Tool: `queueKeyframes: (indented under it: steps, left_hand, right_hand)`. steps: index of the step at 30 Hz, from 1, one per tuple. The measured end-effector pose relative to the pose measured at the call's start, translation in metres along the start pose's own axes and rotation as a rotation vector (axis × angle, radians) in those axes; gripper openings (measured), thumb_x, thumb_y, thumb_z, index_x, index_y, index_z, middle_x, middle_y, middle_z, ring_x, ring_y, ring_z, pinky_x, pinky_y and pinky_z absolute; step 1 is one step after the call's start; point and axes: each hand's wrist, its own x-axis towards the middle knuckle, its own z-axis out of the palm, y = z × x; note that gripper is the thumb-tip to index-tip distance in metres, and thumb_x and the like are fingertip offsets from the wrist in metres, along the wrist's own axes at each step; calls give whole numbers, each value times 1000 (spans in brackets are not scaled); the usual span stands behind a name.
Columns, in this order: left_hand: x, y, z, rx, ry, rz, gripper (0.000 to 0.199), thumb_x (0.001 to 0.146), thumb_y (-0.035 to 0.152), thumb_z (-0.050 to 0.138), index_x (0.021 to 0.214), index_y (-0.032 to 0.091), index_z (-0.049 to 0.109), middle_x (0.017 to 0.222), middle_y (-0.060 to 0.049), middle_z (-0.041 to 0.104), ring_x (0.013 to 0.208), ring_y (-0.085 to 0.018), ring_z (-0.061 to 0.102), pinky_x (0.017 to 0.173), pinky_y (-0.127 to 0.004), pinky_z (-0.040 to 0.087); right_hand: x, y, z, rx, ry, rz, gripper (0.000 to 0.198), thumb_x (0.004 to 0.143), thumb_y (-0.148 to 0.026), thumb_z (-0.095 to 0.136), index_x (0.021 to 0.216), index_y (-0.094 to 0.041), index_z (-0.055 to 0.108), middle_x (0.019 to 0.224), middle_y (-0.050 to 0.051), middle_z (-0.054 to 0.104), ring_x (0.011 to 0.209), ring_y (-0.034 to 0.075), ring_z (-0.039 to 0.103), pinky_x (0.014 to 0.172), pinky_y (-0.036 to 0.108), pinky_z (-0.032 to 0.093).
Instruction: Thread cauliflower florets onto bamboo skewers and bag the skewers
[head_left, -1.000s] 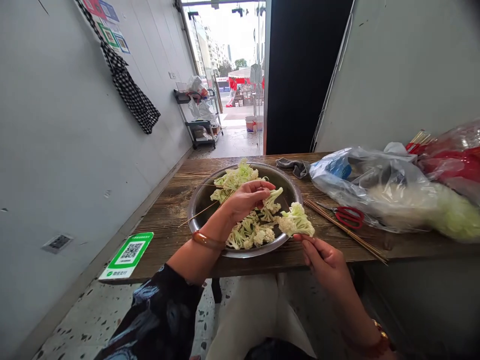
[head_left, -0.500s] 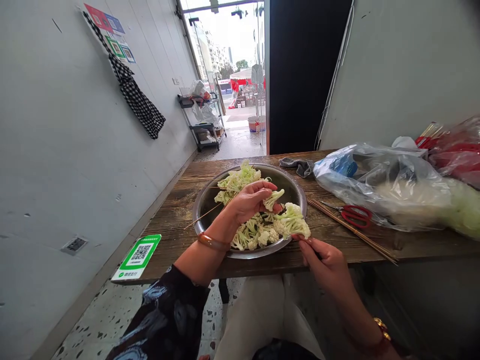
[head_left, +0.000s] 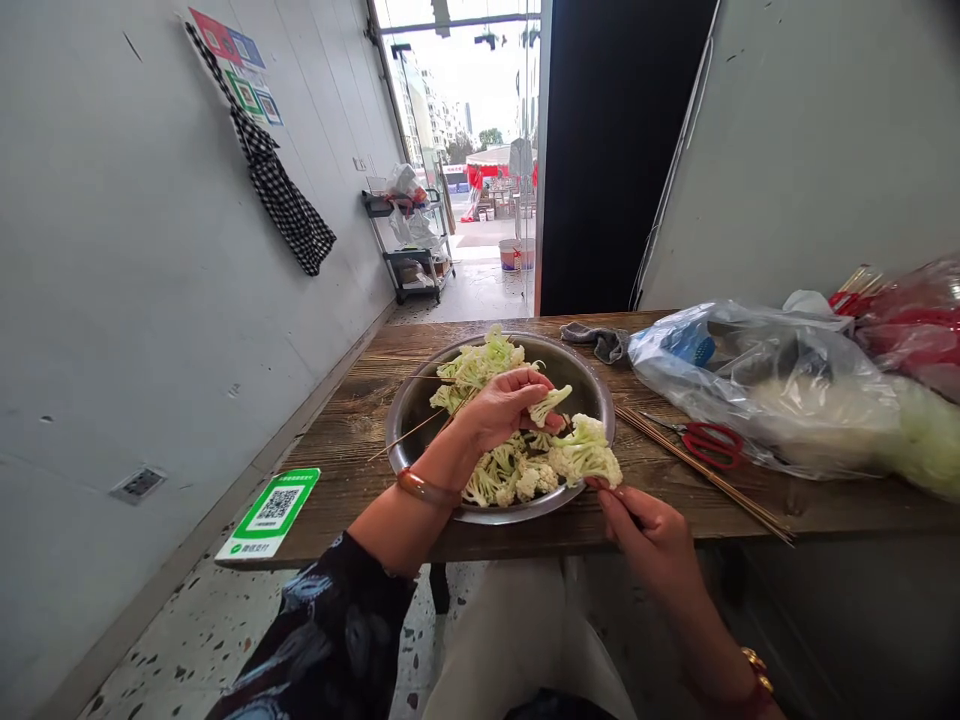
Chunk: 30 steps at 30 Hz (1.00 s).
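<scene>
Larger floret cluster [head_left: 586, 452]: at the 4 o'clock rim of the bowl [head_left: 510, 518]; right hand [head_left: 649, 530] fingers closed at its lower end, stick or stem beneath cannot be told. Small floret [head_left: 550, 404]: over the bowl toward 2 o'clock, pinched by left hand [head_left: 504, 405] fingers. Judged: grip firm stems, press lightly, spare the crumbly heads. Skewer bundle [head_left: 742, 502] and scissors [head_left: 711, 445]: bench [head_left: 341, 420], 3–4 o'clock.
</scene>
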Motion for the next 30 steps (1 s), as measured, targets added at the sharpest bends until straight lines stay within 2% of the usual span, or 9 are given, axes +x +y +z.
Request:
queueKeyframes:
  steps: [11,16,22,30]
  left_hand:
    - [1,-2,1,45,26,49,33,67,33,80,85,13,59,67,0,63,57,-17,67,57,-31,55]
    - [-2,1,5,61,37,79,33,68,32,79,85,13,59,72,0,64,60,-16,68,60,-29,54]
    - [-3,1,7,101,51,88,32,69,32,77,85,13,58,70,0,63,61,-16,69,53,-22,48]
    - [-3,1,9,121,66,121,31,70,32,77,85,13,58,73,0,62,62,-15,69,52,-20,42]
  right_hand:
    - [0,0,0,8,-7,12,42,89,-43,52,55,-20,47,53,-4,40,52,11,39,51,24,31]
    - [0,0,0,33,-17,44,38,89,-45,52,63,-18,56,56,-4,39,53,11,38,51,24,31]
    - [0,0,1,40,-13,49,38,89,-45,52,63,-18,56,56,-4,38,53,11,37,51,24,31]
    - [1,-3,1,10,8,28,43,89,-45,51,55,-20,43,53,-4,39,52,10,37,50,24,30]
